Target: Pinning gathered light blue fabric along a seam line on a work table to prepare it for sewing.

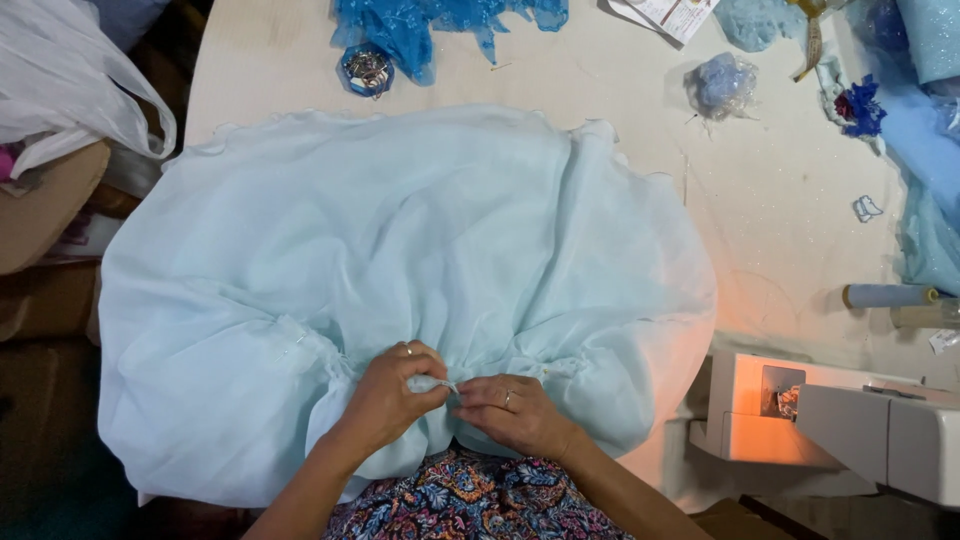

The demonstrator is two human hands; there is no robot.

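A large pale blue sheer fabric lies spread over a cream table, gathered into pleats along its near edge. My left hand, with a ring on one finger, pinches a small fold of that gathered edge. My right hand, also ringed, presses on and grips the gathers right beside it, fingertips touching the left hand's. Both hands sit at the near middle of the cloth, above my floral-patterned lap.
A white sewing machine stands at the right with its lamp glowing. A thread spool lies behind it. Bright blue lace, a small tin, a bagged blue bundle and blue fabric line the far edge. White bags sit at left.
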